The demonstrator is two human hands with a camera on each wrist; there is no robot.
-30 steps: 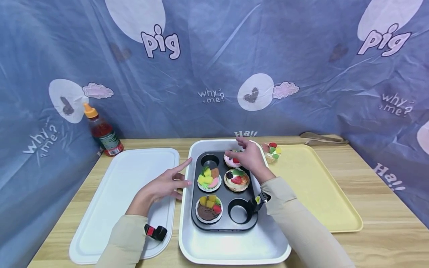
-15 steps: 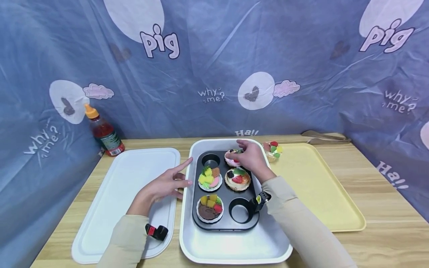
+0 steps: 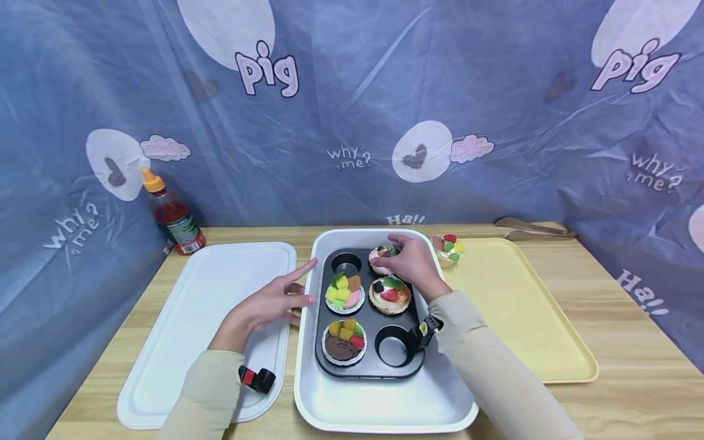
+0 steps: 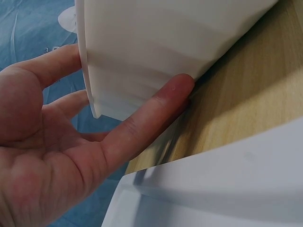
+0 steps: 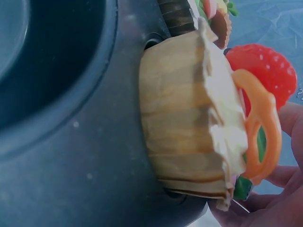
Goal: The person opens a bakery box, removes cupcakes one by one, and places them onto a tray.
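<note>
Over the last second, the right hand [image 3: 409,260] has dropped slightly toward the near side, so its thumb now covers more of the pink tart [image 3: 379,252]. The tart is at the far right cup of the muffin tin [image 3: 357,371]; little shift of it shows. Thumb and forefinger are set narrowly about it; whether they grip cannot be told. The left hand [image 3: 269,305] is unchanged, fingers spread against the deep tray [image 3: 385,412]. Judgement: the tart is being adjusted, with seating unconfirmed.
</note>
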